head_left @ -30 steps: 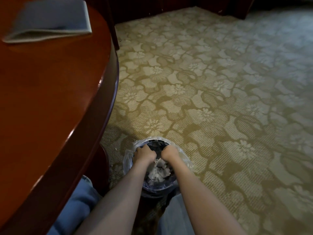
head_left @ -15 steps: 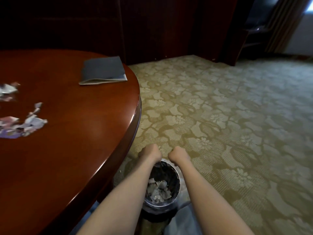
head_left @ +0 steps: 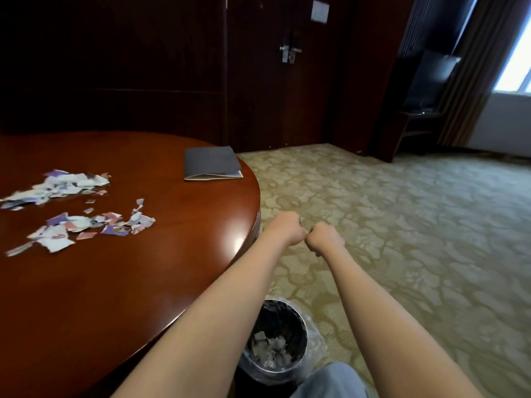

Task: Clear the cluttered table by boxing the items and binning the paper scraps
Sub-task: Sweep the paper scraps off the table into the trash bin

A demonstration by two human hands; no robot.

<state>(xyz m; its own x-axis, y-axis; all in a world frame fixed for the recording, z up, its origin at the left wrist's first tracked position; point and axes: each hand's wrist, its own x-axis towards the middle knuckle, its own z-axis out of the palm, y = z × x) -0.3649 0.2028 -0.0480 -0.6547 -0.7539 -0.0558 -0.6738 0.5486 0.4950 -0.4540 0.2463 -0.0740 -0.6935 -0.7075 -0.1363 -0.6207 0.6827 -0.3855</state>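
Torn paper scraps [head_left: 86,228] lie in two loose piles on the left of the round wooden table [head_left: 161,268]. More scraps lie inside the small bin [head_left: 298,320] on the floor below my forearms; the bin is lined with clear plastic. My left hand [head_left: 286,229] and my right hand [head_left: 323,242] are both raised beside the table's right edge, above the carpet. Their fingers are curled into fists that hold nothing I can see. The two fists almost touch each other.
A grey folder [head_left: 212,163] lies near the table's far right edge. Patterned carpet [head_left: 402,239] spreads to the right. A dark wooden door [head_left: 287,67] and wall panels stand behind the table. My knee in blue cloth [head_left: 330,380] shows beside the bin.
Both hands have come up out of the bin and now hover beside the table edge. The view has tilted up, bringing the scraps on the table into sight.
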